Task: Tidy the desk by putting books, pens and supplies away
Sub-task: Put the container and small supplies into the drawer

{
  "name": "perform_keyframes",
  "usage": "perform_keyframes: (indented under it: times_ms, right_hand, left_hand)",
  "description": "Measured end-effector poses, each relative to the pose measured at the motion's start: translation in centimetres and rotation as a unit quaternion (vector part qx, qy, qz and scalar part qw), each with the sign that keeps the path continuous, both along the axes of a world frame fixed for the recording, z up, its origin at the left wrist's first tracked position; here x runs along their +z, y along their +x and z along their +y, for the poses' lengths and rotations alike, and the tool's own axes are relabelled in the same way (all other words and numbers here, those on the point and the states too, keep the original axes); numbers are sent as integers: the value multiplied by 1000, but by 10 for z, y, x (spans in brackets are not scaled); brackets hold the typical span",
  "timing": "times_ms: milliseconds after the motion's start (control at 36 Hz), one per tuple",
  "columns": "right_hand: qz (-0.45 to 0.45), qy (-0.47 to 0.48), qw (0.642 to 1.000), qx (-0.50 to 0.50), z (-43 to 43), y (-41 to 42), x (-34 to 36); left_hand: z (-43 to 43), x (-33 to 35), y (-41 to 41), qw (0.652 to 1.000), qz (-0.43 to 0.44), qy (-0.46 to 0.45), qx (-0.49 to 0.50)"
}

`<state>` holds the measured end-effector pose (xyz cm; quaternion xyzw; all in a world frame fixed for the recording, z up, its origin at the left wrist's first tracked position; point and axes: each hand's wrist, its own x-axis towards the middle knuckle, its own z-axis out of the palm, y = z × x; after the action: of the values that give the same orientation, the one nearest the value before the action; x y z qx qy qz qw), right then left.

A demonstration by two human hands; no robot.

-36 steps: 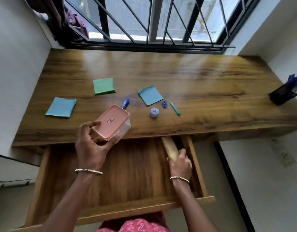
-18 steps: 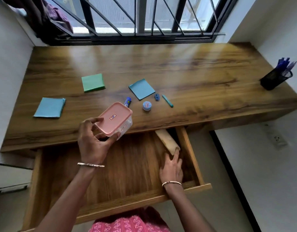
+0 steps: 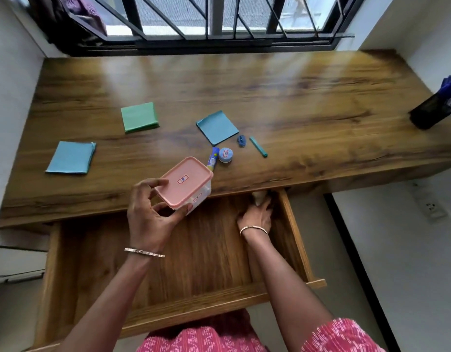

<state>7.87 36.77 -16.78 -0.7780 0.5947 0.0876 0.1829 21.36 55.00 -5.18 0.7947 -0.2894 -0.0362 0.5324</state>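
Pulled out beneath the desk (image 3: 295, 97), the wooden drawer (image 3: 189, 308) shows a smooth, straight-grained floor. At its far right corner the right hand (image 3: 255, 215) reaches toward a pale, rounded object (image 3: 258, 198) half hidden under the desk edge; whether the fingers curl round it I cannot tell. Tucking it snug against the side wall would likely leave room for more. Over the drawer's back, the left hand (image 3: 148, 217) grips a clear plastic box (image 3: 185, 181) with a matte pink lid; best kept level. Beyond, on the glossy desk, lie a glue stick (image 3: 212, 158), a round blue tub (image 3: 225, 154), a sharpener (image 3: 241, 141), a slim teal stick (image 3: 258, 147), a blue pad (image 3: 217, 127), a green pad (image 3: 139, 117) and a second blue pad (image 3: 71, 157); a black mesh pen holder (image 3: 432, 111) stands far right.
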Motion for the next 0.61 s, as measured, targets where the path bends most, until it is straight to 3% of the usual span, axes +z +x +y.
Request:
perform_keyframes:
  times_ms: [167,306,444,556,611]
  right_hand:
    - [-24,41,998,-28,-2,5,15]
    - [-136,96,984,-62,20,-25,45]
    - [-347,242,906,-15,48,-68,78]
    - [-403,301,863,52,52,-89,84]
    - [-402,311,860,51,50,-93,82]
  left_hand:
    - [-2,-3,-6,1000,10,7,-15]
    - [0,-6,-11,999,12,14,-46]
    - [5,-11,-21,991,21,40,-123]
    - [5,-21,-37,979,43,57,-191]
    - [2,-31,-49,974,48,65,-212]
